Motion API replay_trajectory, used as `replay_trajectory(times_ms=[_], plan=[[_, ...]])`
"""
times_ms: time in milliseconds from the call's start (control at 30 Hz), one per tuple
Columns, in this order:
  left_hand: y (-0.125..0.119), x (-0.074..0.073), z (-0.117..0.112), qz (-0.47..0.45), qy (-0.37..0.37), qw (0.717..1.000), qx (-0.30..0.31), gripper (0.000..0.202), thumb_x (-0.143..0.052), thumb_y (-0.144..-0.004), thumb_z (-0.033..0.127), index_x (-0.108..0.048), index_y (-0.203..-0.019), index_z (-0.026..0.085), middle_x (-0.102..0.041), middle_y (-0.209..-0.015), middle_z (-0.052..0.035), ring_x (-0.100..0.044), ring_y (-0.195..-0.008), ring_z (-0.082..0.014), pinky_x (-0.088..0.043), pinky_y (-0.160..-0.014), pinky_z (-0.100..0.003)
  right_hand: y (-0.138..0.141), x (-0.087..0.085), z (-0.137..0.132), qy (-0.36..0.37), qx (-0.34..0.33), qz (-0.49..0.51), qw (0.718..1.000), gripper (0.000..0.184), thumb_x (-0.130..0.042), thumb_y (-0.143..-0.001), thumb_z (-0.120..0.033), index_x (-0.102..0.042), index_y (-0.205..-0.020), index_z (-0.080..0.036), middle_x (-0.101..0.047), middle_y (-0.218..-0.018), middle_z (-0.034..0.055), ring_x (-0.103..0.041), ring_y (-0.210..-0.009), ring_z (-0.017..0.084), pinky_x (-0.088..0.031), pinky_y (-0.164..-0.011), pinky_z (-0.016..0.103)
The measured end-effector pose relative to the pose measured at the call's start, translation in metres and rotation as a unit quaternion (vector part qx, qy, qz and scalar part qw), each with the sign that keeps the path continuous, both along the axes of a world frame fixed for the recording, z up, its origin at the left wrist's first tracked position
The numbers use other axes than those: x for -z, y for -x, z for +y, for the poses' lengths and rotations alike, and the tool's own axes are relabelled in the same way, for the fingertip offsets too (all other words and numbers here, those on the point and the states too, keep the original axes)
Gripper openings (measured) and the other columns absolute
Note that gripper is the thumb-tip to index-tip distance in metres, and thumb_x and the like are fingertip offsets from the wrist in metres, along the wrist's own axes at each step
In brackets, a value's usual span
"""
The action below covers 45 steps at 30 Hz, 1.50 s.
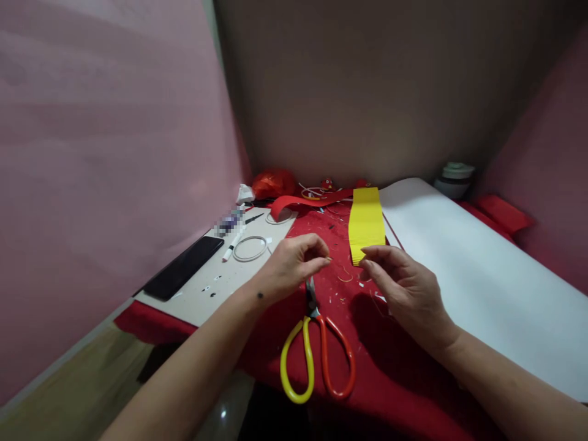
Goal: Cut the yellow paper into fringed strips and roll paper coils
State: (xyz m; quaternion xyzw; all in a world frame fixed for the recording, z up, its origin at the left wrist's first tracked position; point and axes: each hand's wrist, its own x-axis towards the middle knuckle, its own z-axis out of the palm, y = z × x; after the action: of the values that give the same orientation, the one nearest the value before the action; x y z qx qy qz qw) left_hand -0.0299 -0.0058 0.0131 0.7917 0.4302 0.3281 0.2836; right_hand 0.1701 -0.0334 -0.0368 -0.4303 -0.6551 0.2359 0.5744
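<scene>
My left hand (294, 264) hovers over the red cloth (395, 367) with its fingers curled into a pinch; what it pinches is too small to make out. My right hand (404, 285) faces it a little to the right, fingers curled and pinched at the near edge of a yellow corrugated paper strip (366, 222). Just below and between both hands lie scissors (316, 349) with one yellow and one red handle loop, blades pointing away from me under the left hand.
A large white sheet (478, 275) covers the right side. On a beige board (229, 275) at left lie a black phone (184, 267), a white marker (232, 246) and a coiled white cable (250, 248). Red paper strips (303, 203) and scraps lie at the back, with a white container (454, 177) at far right.
</scene>
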Motion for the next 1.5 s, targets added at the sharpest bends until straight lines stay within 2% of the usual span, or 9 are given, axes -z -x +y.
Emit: replay_trajectory(times_ms=[267, 433, 600, 700, 800, 967, 1133, 1300, 1500], plan=[[0.110, 0.004, -0.002, 0.260, 0.051, 0.941, -0.211, 0.012, -0.053, -0.071, 0.026, -0.060, -0.075, 0.017, -0.056, -0.062, 0.0019, -0.050, -0.057, -0.0117, -0.037, -0.056, -0.022, 0.000, 0.005, -0.001, -0.021, -0.011, -0.053, 0.998, 0.012, -0.054, -0.083, -0.022, -0.062, -0.091, -0.016, -0.066, -0.076, 0.0050, -0.064, -0.067, 0.016, -0.051, -0.064, 0.031], [0.130, 0.014, -0.002, 0.358, 0.041, 0.905, -0.225, 0.017, -0.049, -0.074, 0.026, -0.063, -0.082, 0.019, -0.062, -0.072, -0.0020, -0.054, -0.062, -0.0138, -0.037, -0.057, -0.023, -0.001, 0.005, -0.002, -0.013, 0.002, -0.058, 0.998, 0.011, -0.055, -0.082, -0.022, -0.063, -0.088, -0.017, -0.066, -0.075, 0.0045, -0.063, -0.064, 0.016, -0.050, -0.063, 0.031], [0.135, 0.006, -0.006, 0.438, 0.043, 0.862, -0.252, 0.020, -0.049, -0.077, 0.027, -0.065, -0.087, 0.020, -0.066, -0.083, -0.0069, -0.059, -0.074, -0.0182, -0.038, -0.063, -0.026, -0.002, 0.005, -0.003, -0.008, 0.007, -0.069, 0.998, 0.011, -0.055, -0.082, -0.022, -0.063, -0.087, -0.017, -0.065, -0.069, 0.0031, -0.062, -0.059, 0.015, -0.050, -0.060, 0.030], [0.130, -0.002, -0.013, 0.438, 0.007, 0.856, -0.276, 0.025, -0.042, -0.081, 0.027, -0.063, -0.090, 0.018, -0.066, -0.093, -0.0103, -0.060, -0.083, -0.0218, -0.039, -0.067, -0.029, -0.002, 0.006, -0.003, -0.031, 0.011, -0.088, 0.996, 0.011, -0.054, -0.082, -0.020, -0.063, -0.088, -0.017, -0.066, -0.072, 0.0037, -0.062, -0.061, 0.015, -0.050, -0.060, 0.030], [0.113, -0.006, -0.024, 0.384, -0.053, 0.885, -0.257, 0.027, -0.038, -0.086, 0.029, -0.061, -0.091, 0.017, -0.065, -0.096, -0.0101, -0.059, -0.086, -0.0214, -0.040, -0.073, -0.030, -0.001, 0.002, -0.006, -0.117, 0.006, -0.151, 0.982, 0.012, -0.052, -0.083, -0.015, -0.062, -0.089, -0.017, -0.065, -0.077, 0.0056, -0.062, -0.066, 0.016, -0.050, -0.063, 0.030], [0.061, -0.006, -0.061, 0.313, -0.028, 0.946, -0.077, 0.032, -0.040, -0.087, 0.046, -0.058, -0.094, 0.020, -0.066, -0.086, -0.0048, -0.060, -0.075, -0.0178, -0.043, -0.070, -0.028, -0.002, -0.025, -0.028, -0.259, -0.042, -0.264, 0.928, 0.024, -0.046, -0.083, -0.006, -0.060, -0.099, -0.017, -0.066, -0.087, 0.0091, -0.061, -0.079, 0.018, -0.050, -0.066, 0.031], [0.005, 0.004, -0.106, 0.403, 0.018, 0.914, -0.032, 0.034, -0.041, -0.087, 0.045, -0.054, -0.099, 0.017, -0.064, -0.090, -0.0094, -0.064, -0.078, -0.0249, -0.046, -0.068, -0.034, -0.022, -0.045, -0.083, -0.255, -0.014, -0.278, 0.926, 0.030, -0.051, -0.080, -0.003, -0.058, -0.105, -0.019, -0.065, -0.089, 0.0086, -0.062, -0.081, 0.018, -0.051, -0.069, 0.029], [-0.023, 0.018, -0.111, 0.470, 0.001, 0.880, -0.070, 0.033, -0.034, -0.088, 0.027, -0.048, -0.115, 0.014, -0.063, -0.090, -0.0134, -0.065, -0.078, -0.0303, -0.048, -0.062, -0.039, -0.051, -0.011, -0.140, -0.175, 0.085, -0.231, 0.953, 0.034, -0.053, -0.079, -0.001, -0.058, -0.106, -0.021, -0.065, -0.088, 0.0072, -0.063, -0.084, 0.019, -0.051, -0.073, 0.029], [-0.007, 0.029, -0.090, 0.476, -0.022, 0.874, -0.093, 0.031, -0.025, -0.088, 0.029, -0.048, -0.099, 0.013, -0.060, -0.086, -0.0161, -0.065, -0.073, -0.0322, -0.044, -0.057, -0.039, -0.082, 0.045, -0.190, -0.062, 0.218, -0.072, 0.971, 0.020, -0.051, -0.084, -0.009, -0.060, -0.094, -0.022, -0.061, -0.077, 0.0035, -0.062, -0.065, 0.017, -0.053, -0.056, 0.026]])
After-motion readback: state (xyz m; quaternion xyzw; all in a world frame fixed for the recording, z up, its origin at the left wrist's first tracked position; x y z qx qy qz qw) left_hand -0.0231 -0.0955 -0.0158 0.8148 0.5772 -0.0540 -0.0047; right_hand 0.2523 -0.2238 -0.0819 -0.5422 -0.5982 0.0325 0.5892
